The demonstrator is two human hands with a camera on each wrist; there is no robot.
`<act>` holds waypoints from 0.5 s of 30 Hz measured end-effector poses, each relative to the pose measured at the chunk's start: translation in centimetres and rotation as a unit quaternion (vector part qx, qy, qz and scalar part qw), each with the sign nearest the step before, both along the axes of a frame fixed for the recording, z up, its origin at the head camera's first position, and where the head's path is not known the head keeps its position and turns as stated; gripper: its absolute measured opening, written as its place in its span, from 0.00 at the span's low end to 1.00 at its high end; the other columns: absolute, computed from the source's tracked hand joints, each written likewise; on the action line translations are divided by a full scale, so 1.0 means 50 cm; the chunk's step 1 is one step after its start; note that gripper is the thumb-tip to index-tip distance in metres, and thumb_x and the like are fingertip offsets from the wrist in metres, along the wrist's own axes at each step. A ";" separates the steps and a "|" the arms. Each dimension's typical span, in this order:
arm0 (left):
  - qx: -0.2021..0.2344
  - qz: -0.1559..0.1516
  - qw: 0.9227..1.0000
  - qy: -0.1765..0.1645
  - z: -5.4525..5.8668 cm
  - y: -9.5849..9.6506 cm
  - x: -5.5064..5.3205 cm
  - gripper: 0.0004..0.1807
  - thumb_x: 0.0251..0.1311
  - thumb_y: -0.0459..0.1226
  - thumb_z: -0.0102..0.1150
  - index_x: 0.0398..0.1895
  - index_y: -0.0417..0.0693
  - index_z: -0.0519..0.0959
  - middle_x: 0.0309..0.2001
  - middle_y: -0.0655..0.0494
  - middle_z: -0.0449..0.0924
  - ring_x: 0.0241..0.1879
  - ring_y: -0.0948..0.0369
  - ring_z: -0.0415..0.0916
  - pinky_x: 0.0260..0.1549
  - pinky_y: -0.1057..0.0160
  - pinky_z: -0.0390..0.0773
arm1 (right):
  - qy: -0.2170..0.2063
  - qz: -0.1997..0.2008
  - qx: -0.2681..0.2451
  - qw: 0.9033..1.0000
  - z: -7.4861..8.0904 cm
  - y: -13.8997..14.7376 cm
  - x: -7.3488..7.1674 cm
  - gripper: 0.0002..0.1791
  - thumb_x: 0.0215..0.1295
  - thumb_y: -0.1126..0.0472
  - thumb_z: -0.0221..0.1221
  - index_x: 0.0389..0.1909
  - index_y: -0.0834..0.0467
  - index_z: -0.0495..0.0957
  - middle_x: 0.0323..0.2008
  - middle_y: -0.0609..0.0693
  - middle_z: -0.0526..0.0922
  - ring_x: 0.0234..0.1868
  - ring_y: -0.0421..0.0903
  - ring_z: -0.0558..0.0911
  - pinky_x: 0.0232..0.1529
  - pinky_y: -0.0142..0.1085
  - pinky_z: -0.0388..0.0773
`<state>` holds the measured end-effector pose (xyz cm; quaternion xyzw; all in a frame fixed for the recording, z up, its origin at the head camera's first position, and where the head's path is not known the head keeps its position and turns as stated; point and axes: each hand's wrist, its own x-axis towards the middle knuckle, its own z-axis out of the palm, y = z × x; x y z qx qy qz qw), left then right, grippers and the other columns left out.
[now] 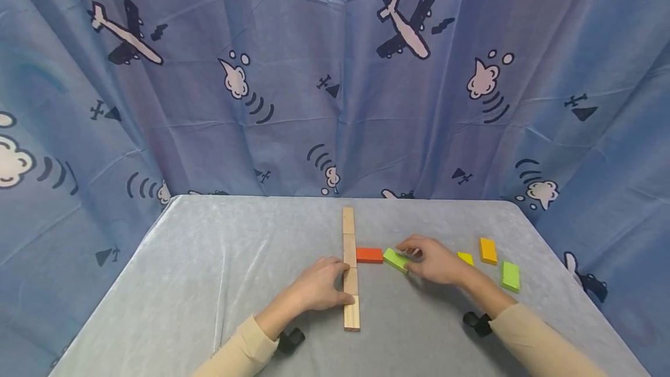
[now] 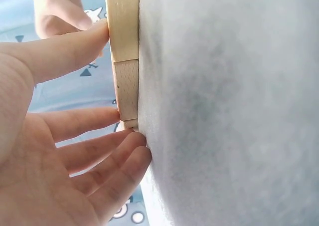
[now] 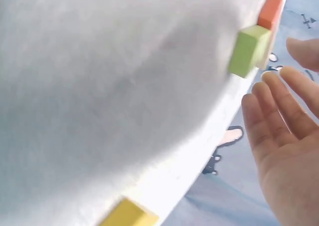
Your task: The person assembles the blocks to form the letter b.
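Several plain wooden blocks [image 1: 349,249] lie end to end in a straight row on the table. My left hand [image 1: 316,284] touches the row's left side with extended thumb and fingertips, which the left wrist view shows against the wood [image 2: 125,24]. A red block [image 1: 369,255] lies crosswise with one end at the row's right side. Right of it sits a light green block [image 1: 395,259], turned at an angle. Around that block my right hand [image 1: 433,260] hovers, fingers spread; in the right wrist view a gap separates the fingers from the green block [image 3: 244,54].
To the right lie a yellow block [image 1: 465,258], partly behind the right hand, an orange-yellow block [image 1: 488,251] and another green block [image 1: 510,276]. A pale cloth [image 1: 251,237] covers the table. Behind it hangs a blue curtain [image 1: 293,103] with airplane prints.
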<state>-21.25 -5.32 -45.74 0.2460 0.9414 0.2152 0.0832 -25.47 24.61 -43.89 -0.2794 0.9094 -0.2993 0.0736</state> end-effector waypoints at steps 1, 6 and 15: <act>0.001 0.000 1.000 -0.001 0.000 0.000 0.000 0.37 0.54 0.51 0.75 0.64 0.42 0.78 0.63 0.48 0.77 0.64 0.51 0.72 0.63 0.54 0.73 | 0.004 0.000 0.003 1.000 0.006 0.002 0.003 0.21 0.64 0.67 0.64 0.57 0.67 0.80 0.53 0.57 0.81 0.51 0.55 0.80 0.53 0.52 0.80; 0.007 -0.003 1.000 -0.004 0.002 0.000 0.000 0.36 0.55 0.50 0.74 0.64 0.41 0.77 0.64 0.47 0.76 0.65 0.49 0.71 0.64 0.53 0.72 | 0.015 -0.014 0.025 0.999 0.032 0.019 0.020 0.19 0.67 0.66 0.63 0.58 0.66 0.80 0.53 0.57 0.82 0.53 0.58 0.80 0.55 0.55 0.79; 0.007 -0.002 1.000 -0.009 0.000 -0.001 0.002 0.36 0.55 0.50 0.74 0.64 0.41 0.77 0.64 0.47 0.76 0.66 0.49 0.70 0.64 0.52 0.72 | 0.045 -0.059 0.039 0.996 0.053 0.086 0.049 0.18 0.68 0.65 0.63 0.58 0.64 0.80 0.54 0.58 0.83 0.54 0.60 0.80 0.54 0.58 0.78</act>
